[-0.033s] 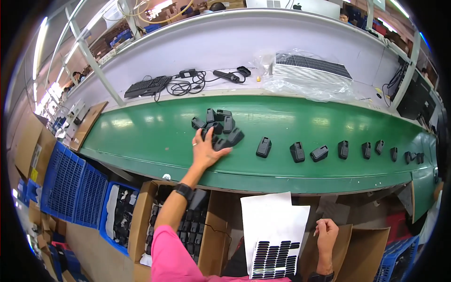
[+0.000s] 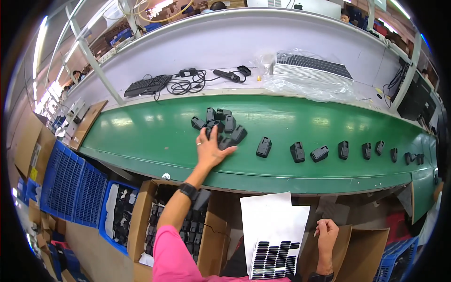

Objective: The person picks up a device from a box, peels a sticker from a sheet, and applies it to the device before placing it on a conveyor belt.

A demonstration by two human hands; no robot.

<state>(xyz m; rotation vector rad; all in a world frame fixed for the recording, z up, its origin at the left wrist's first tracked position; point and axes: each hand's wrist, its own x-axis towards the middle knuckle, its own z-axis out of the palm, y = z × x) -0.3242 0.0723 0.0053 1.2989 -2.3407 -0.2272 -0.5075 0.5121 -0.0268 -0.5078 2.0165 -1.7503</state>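
Note:
My left hand (image 2: pixel 210 149) reaches over the green work surface to a cluster of small black plastic cases shaped like charger docks. Its fingers are spread against the near cases, with the thumb apart to the right; parts of those cases are hidden behind it. One black case (image 2: pixel 238 134) stands tilted at the cluster's right side. Low at the right, my right hand (image 2: pixel 327 235) hangs beside a white sheet of black stickers (image 2: pixel 275 260). Its fingers are curled with the tips together, and whatever may be between them is too small to make out.
A spaced row of black cases (image 2: pixel 297 152) runs rightward along the green surface (image 2: pixel 141 136). Below its edge stand a cardboard box (image 2: pixel 213 235) of black parts, blue crates (image 2: pixel 70 183) and another cardboard box (image 2: pixel 361 254). A keyboard (image 2: pixel 148 86) and cables lie on the shelf behind.
My left hand has shifted slightly right and away from me, and the near cases of the cluster have moved a little with it. My right hand stays in place.

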